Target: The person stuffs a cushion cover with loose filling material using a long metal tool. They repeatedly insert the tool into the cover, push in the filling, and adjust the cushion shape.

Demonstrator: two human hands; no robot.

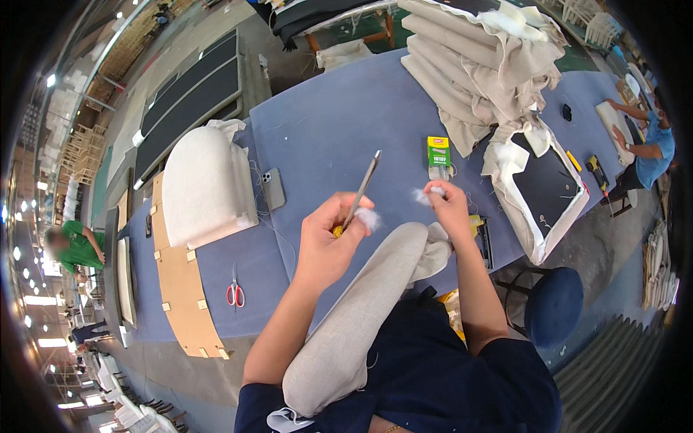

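My left hand (325,244) is closed around a screwdriver (364,184) with a yellow handle, its long metal shaft pointing up and away. A tuft of white fibre stuffing (369,219) sits at the same hand's thumb and fingers. To the right, my right hand (452,208) pinches another small tuft of stuffing (431,193) between thumb and fingers. Between my forearms a long, padded piece in beige fabric (361,310) leans from my lap toward the table edge, its far end loosely gathered near my right wrist.
A blue-covered table (339,123) carries a green-and-yellow box (438,153), a phone (273,189), red-handled scissors (235,292) and a cream padded panel (206,187). Beige covers (476,79) are piled at the back right, near an upholstered frame (538,195). A blue stool (554,307) stands right; a co-worker (653,141) works beyond.
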